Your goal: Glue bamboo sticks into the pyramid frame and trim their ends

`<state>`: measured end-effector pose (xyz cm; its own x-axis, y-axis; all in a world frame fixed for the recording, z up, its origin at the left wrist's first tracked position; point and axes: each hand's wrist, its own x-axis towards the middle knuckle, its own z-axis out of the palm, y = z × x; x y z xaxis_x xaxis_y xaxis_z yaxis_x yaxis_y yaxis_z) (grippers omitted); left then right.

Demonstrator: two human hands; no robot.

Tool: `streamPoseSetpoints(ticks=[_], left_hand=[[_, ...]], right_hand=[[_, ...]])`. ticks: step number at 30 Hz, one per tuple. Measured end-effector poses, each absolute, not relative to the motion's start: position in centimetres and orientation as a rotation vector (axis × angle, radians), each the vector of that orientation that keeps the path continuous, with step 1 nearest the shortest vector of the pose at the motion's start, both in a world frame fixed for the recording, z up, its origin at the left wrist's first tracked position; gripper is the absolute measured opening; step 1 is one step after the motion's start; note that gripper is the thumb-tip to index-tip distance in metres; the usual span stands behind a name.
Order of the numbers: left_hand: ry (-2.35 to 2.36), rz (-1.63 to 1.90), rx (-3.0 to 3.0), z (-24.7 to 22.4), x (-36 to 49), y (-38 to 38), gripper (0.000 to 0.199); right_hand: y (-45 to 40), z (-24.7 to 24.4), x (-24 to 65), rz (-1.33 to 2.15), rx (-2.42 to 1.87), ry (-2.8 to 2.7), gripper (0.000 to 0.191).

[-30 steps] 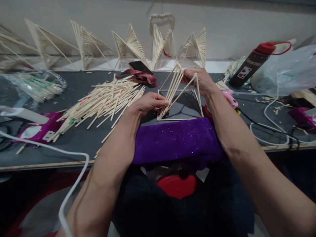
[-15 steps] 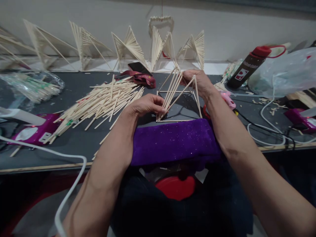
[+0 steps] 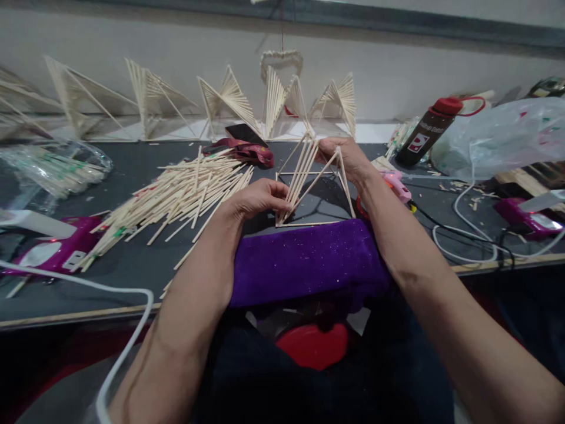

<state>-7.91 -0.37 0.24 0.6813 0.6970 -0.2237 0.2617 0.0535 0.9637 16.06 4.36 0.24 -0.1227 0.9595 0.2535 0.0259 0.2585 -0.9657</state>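
A frame of thin wooden sticks [image 3: 301, 175] stands on the dark table, with a square base and slanting sticks rising to two peaks. My left hand [image 3: 267, 197] pinches the lower end of a slanting stick near the base's front left corner. Behind the frame, my right hand [image 3: 344, 156] is closed around its upper part; its fingertips are partly hidden by the sticks. A purple cloth [image 3: 304, 262] lies along the table edge under my forearms. To the left spreads a pile of loose sticks [image 3: 194, 191].
Several finished stick structures [image 3: 233, 97] line the wall. A dark bottle with a red cap [image 3: 426, 132] and a plastic bag [image 3: 512, 138] stand right. A pink glue gun [image 3: 397, 185] lies by my right forearm. Magenta devices [image 3: 57, 244] and white cables [image 3: 128, 347] flank the workspace.
The camera view has tilted up slightly, so everything sits lower in the picture. Both hands keep nearly the same hold on the stick frame.
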Motion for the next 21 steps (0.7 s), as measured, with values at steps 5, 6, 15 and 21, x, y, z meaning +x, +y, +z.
streamPoseSetpoints(ticks=[5, 6, 15, 21], left_hand=[[0.774, 0.381, 1.547, -0.2, -8.1, 0.0, 0.016], [0.768, 0.377, 1.552, -0.3, -8.2, 0.1, 0.016], [0.756, 0.388, 1.546, -1.1, -8.5, 0.4, 0.021], [0.736, 0.376, 1.532, -1.0, -8.8, 0.5, 0.019]], right_hand=[[4.6, -0.1, 16.2, 1.048, -0.907, -1.496, 0.038], [4.6, -0.1, 16.2, 1.046, -0.906, -1.494, 0.037], [4.3, 0.0, 16.2, 1.059, -0.900, -1.482, 0.035], [4.3, 0.0, 16.2, 1.069, -0.897, -1.495, 0.033]])
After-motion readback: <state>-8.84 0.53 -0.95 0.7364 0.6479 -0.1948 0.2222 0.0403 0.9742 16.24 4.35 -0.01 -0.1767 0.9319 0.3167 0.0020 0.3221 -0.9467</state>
